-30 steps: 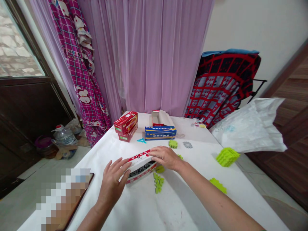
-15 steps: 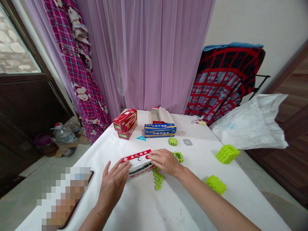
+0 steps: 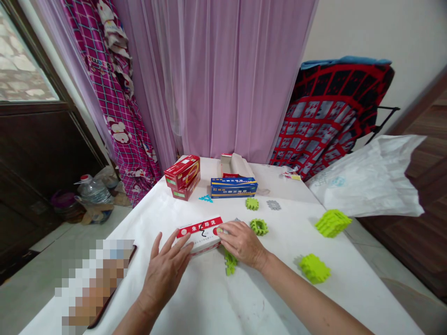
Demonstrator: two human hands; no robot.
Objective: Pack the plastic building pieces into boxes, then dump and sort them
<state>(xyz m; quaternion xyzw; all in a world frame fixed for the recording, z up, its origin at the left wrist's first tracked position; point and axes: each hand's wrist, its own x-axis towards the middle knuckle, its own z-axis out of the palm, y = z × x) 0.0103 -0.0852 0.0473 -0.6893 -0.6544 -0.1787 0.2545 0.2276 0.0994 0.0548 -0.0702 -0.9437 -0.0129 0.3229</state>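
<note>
A flat white box with a red band of lettering (image 3: 199,234) lies on the white table (image 3: 223,298) in front of me. My left hand (image 3: 164,272) rests against its left end, fingers stretched out and apart. My right hand (image 3: 240,242) lies on its right end, fingers curved over the edge and pressing down. A green toothed puzzle piece (image 3: 229,263) sits just under my right wrist, and another green ring-shaped piece (image 3: 259,226) lies right of the hand.
Two stacked red boxes (image 3: 182,177), a blue box (image 3: 233,187) and an open carton (image 3: 232,165) stand at the far end. Green block clusters (image 3: 331,222) (image 3: 314,268) lie on the right, near a white plastic bag (image 3: 370,179). A dark-edged flat thing (image 3: 104,302) is at the left edge.
The box was tilted with its dark inside showing; it now lies flat and shut. Both hands stayed at its ends.
</note>
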